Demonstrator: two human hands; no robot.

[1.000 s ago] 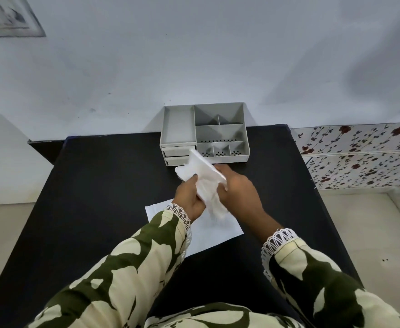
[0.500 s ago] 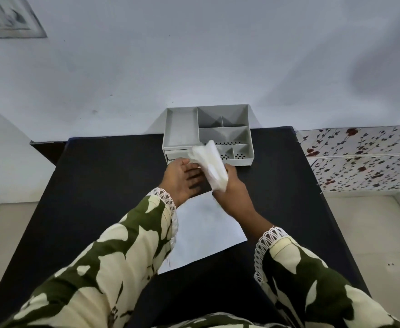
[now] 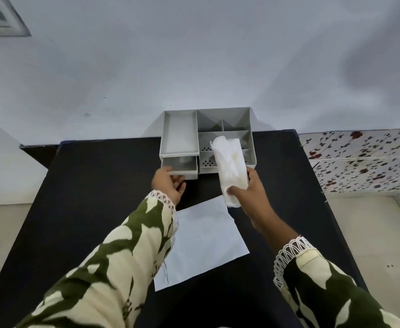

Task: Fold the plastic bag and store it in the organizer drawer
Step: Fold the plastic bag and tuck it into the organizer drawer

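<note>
A person's left hand (image 3: 169, 183) is gripping the front of the small grey plastic organizer drawer (image 3: 179, 167), which is standing pulled open below the grey compartmented organizer (image 3: 227, 136) on the black table (image 3: 95, 185). The right hand (image 3: 246, 190) is clasping the folded white plastic bag (image 3: 229, 166), holding it raised in front of the organizer's right compartments. A white paper sheet (image 3: 203, 242) is lying nearer the camera. The bag likely needs swinging leftward, staying compressed, then lowering flat so the drawer shuts cleanly.
</note>
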